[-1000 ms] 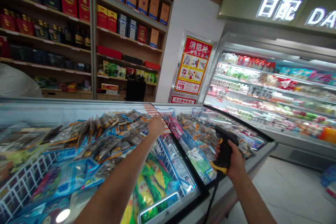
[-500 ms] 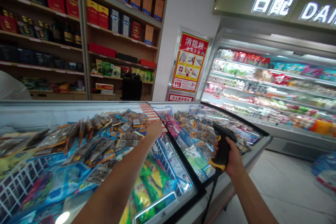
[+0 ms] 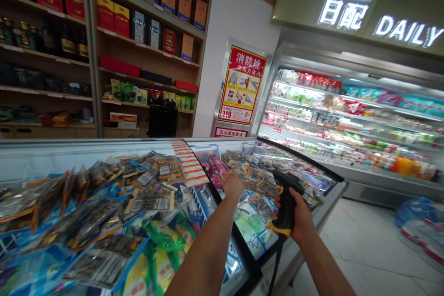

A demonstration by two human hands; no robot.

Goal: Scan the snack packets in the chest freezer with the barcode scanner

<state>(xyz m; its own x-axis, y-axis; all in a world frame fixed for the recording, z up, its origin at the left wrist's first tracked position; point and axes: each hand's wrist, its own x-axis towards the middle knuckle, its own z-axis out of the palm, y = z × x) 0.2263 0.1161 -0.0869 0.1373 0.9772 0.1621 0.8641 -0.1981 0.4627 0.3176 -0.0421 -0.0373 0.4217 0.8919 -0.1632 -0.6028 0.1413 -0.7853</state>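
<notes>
My right hand (image 3: 301,215) is closed round the grip of a black and yellow barcode scanner (image 3: 286,201), whose cord hangs down in front of the freezer. The scanner is upright, its head above my fist. My left arm reaches over the chest freezer, and my left hand (image 3: 233,184) is beside a pink package (image 3: 215,171), just past the black lid edge. Its fingers are blurred and partly hidden, so whether they grip anything is unclear. To its left lies a strip of orange and white price labels (image 3: 189,164). Brown snack packets (image 3: 152,201) fill the left compartment.
Green and yellow bags (image 3: 161,259) lie at the freezer's near side. A black lid frame (image 3: 243,247) divides the freezer. Liquor shelves (image 3: 147,58) stand behind it. A lit dairy cooler (image 3: 333,115) is at the right, and wrapped bottles (image 3: 418,215) stand on the floor.
My left hand has moved right, from the striped label strip to beside the pink package. My view has shifted right. The barcode scanner stays in my right hand.
</notes>
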